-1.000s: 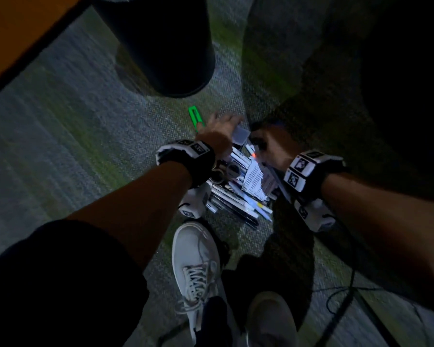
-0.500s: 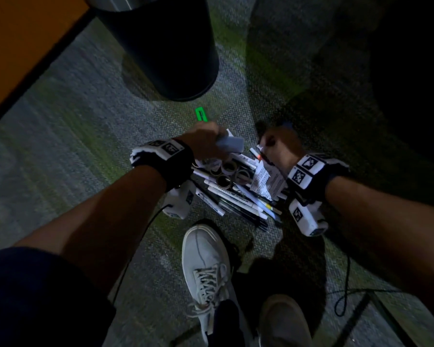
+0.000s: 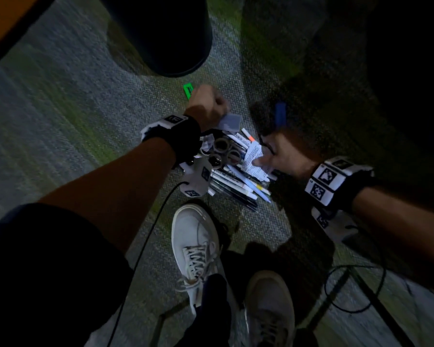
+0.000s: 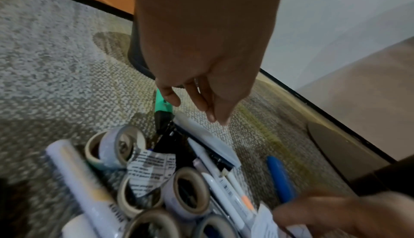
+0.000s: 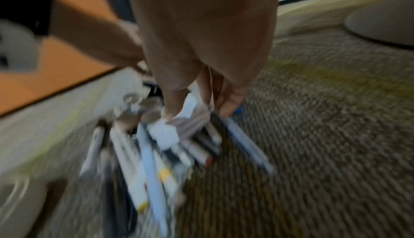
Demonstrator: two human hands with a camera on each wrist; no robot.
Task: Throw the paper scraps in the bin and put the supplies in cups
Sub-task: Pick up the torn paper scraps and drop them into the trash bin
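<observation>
A heap of pens (image 3: 236, 184), tape rolls (image 3: 222, 151) and printed paper scraps (image 3: 253, 159) lies on the carpet. My left hand (image 3: 208, 106) hovers over the heap's far edge. In the left wrist view its fingers (image 4: 201, 100) hang down loosely and hold nothing, just above a green marker (image 4: 162, 103) and a flat grey card (image 4: 201, 132). At the heap's right side, my right hand (image 3: 263, 160) pinches a paper scrap (image 5: 190, 110) between thumb and fingers; that view is blurred. A blue marker (image 3: 280, 113) lies apart, beyond the right hand.
The black bin (image 3: 161, 33) stands on the carpet just beyond the heap. My two white shoes (image 3: 193, 236) sit right below the heap. A black cable (image 3: 356, 291) loops at the lower right. An orange panel (image 3: 5, 21) borders the upper left.
My right hand has come down from the heap's far edge onto the printed scrap, uncovering the blue marker. The left hand has lifted off the grey card.
</observation>
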